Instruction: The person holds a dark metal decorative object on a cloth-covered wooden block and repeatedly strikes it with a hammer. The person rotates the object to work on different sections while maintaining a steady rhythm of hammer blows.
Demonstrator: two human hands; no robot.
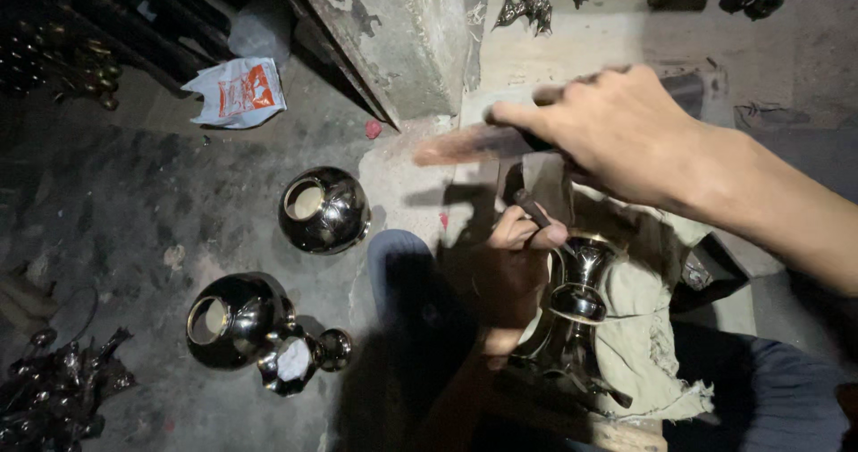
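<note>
While your right hand (626, 135) is raised above the work, clenched around the dark grip of a blurred, wooden-looking hammer handle (465, 146), your left hand (518, 246) sits lower, pinching a short dark punch-like tool (536, 211) between thumb and fingers. That tool points down and to the right, its tip meeting the rim of the polished metal vase piece (576, 296). The piece lies across your lap on a grey-green cloth (643, 327), its long axis running from the flared mouth near your left hand toward the base nearer your body. Your left hand is the nearer of the two; your right hangs well above and slightly beyond it, the handle stretching leftward. On the floor to your left rest two round metal pots (323, 209) (234, 318), a small fitting (295, 363) and a crumpled plastic bag (237, 90).
</note>
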